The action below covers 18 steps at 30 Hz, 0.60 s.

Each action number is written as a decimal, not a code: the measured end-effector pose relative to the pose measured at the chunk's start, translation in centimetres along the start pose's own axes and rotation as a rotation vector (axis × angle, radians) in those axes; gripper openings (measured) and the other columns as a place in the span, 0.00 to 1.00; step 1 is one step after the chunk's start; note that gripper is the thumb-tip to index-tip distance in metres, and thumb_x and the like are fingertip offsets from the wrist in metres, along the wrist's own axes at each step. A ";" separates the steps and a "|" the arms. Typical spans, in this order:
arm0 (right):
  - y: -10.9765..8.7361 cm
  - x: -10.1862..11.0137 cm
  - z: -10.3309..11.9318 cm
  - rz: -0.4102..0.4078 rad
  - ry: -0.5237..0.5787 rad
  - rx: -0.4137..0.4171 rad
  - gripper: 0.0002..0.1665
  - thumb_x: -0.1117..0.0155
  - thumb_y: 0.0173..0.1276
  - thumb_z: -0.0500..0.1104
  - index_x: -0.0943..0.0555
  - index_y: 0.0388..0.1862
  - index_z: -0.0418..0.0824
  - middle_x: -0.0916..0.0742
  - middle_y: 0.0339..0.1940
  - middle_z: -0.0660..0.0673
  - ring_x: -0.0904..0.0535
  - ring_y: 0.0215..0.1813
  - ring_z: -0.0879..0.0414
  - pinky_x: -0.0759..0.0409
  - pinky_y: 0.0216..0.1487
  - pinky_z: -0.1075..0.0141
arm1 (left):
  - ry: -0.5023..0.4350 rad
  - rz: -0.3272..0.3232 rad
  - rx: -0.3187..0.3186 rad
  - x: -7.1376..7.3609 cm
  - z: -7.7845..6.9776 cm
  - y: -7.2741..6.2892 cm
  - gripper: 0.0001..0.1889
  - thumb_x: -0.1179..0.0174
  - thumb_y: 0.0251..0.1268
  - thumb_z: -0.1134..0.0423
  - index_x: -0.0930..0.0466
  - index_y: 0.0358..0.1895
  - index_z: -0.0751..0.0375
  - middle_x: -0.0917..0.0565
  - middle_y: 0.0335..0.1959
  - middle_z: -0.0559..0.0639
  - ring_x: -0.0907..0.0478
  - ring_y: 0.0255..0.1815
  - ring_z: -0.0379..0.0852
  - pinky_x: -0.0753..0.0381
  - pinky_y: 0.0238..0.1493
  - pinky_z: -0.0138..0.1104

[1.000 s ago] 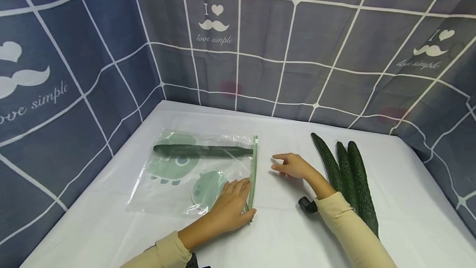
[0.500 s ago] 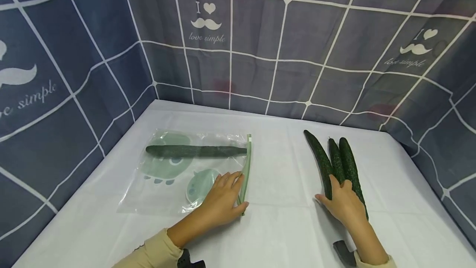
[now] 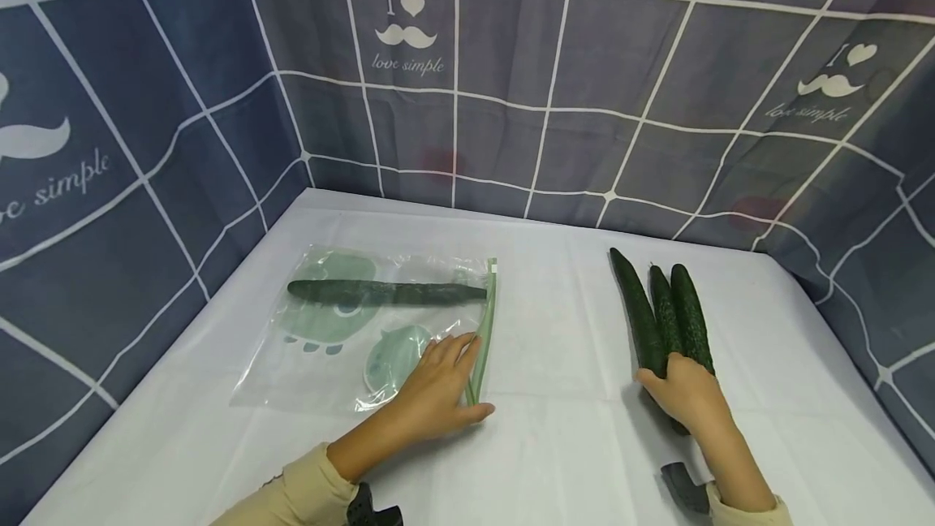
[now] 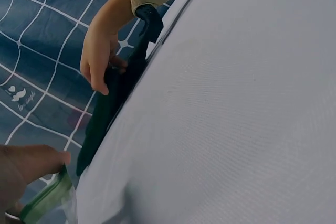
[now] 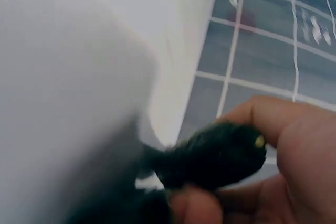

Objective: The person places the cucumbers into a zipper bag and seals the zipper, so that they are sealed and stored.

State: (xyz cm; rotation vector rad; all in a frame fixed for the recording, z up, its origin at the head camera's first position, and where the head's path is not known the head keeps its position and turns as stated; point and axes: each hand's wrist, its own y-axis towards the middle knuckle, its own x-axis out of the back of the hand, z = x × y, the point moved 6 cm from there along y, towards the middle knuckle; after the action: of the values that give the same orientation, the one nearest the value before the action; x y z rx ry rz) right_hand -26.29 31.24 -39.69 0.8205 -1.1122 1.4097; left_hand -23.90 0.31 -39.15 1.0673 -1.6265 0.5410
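Observation:
A clear zip bag (image 3: 307, 384) with green cartoon prints lies flat at left, one dark cucumber (image 3: 387, 292) inside it. My left hand (image 3: 427, 392) rests on the bag beside its green zip strip (image 3: 491, 299), fingers stretched and thumb apart. At right, three more cucumbers (image 3: 637, 311) lie close together, fanned at their far ends. My right hand (image 3: 690, 396) grips a cucumber near its near end. The right wrist view shows that cucumber (image 5: 215, 156) between thumb and fingers, its tip towards the palm. Which of the three it is stays partly hidden by the hand.
A white cloth (image 3: 548, 347) covers the table. Dark blue-grey checked curtains (image 3: 511, 47) stand along its back and sides. Black wrist straps with camera mounts (image 3: 685, 487) sit on both forearms.
My right hand has moved from beside the bag's zip strip right to the three cucumbers and now grips one. My left hand stays on the bag. The head view shifted slightly.

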 end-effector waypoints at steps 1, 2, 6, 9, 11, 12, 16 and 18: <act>0.1 0.1 -0.3 0.030 0.038 0.008 0.41 0.50 0.65 0.49 0.43 0.57 0.11 0.19 0.32 0.25 0.20 0.28 0.39 0.22 0.33 0.50 | 0.001 0.005 -0.002 0.0 0.0 0.0 0.46 0.39 0.50 0.40 0.43 0.66 0.68 0.37 0.65 0.60 0.40 0.65 0.62 0.44 0.65 0.57; 0.1 0.1 -0.7 0.062 0.087 0.007 0.42 0.51 0.67 0.50 0.46 0.58 0.11 0.17 0.27 0.30 0.20 0.25 0.44 0.22 0.32 0.54 | 0.002 0.009 -0.005 -0.1 0.0 0.0 0.48 0.38 0.48 0.39 0.43 0.67 0.68 0.37 0.65 0.60 0.40 0.65 0.62 0.45 0.65 0.56; 0.2 0.5 -2.1 0.110 0.271 0.007 0.43 0.54 0.70 0.50 0.52 0.62 0.13 0.17 0.20 0.45 0.22 0.19 0.56 0.23 0.26 0.65 | 0.008 0.031 -0.005 -0.3 0.0 -0.1 0.51 0.38 0.45 0.36 0.44 0.67 0.68 0.38 0.66 0.59 0.41 0.66 0.62 0.45 0.65 0.56; 0.2 1.3 -2.8 0.067 0.405 0.016 0.43 0.54 0.71 0.52 0.50 0.64 0.16 0.18 0.26 0.44 0.23 0.20 0.58 0.24 0.25 0.68 | 0.006 0.041 -0.001 -0.4 0.0 -0.1 0.51 0.38 0.45 0.36 0.45 0.67 0.68 0.39 0.66 0.60 0.41 0.66 0.62 0.44 0.65 0.55; 0.3 1.8 -3.3 0.042 0.493 0.018 0.43 0.55 0.71 0.54 0.48 0.64 0.18 0.19 0.28 0.44 0.26 0.20 0.60 0.25 0.24 0.69 | 0.005 0.043 0.001 -0.5 0.0 -0.1 0.51 0.38 0.45 0.37 0.45 0.68 0.68 0.40 0.67 0.60 0.41 0.66 0.62 0.41 0.64 0.54; 0.3 1.9 -3.5 0.036 0.537 0.018 0.43 0.55 0.71 0.55 0.48 0.65 0.19 0.19 0.28 0.45 0.27 0.20 0.61 0.26 0.24 0.69 | 0.005 0.041 0.001 -0.5 0.0 -0.1 0.51 0.38 0.45 0.37 0.45 0.68 0.68 0.40 0.67 0.60 0.40 0.65 0.62 0.40 0.64 0.53; 0.5 1.7 -3.9 0.046 0.710 0.049 0.40 0.55 0.71 0.52 0.47 0.63 0.19 0.21 0.27 0.49 0.31 0.19 0.64 0.30 0.21 0.71 | 0.023 0.023 -0.003 -0.4 0.0 -0.1 0.51 0.37 0.45 0.37 0.45 0.67 0.68 0.39 0.66 0.60 0.39 0.64 0.61 0.37 0.63 0.51; 0.5 1.5 -3.9 0.057 0.822 0.108 0.28 0.54 0.72 0.49 0.37 0.60 0.27 0.21 0.25 0.50 0.32 0.18 0.64 0.32 0.19 0.70 | 0.046 0.005 -0.009 -0.2 -0.1 0.0 0.51 0.37 0.45 0.37 0.44 0.67 0.68 0.39 0.66 0.60 0.38 0.64 0.60 0.37 0.62 0.50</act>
State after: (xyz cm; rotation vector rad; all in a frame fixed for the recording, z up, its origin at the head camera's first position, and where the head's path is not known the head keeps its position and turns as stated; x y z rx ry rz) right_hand -26.58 35.41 -39.63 0.2161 -0.4265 1.6388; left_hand -23.80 0.49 -39.33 1.0373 -1.5905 0.5572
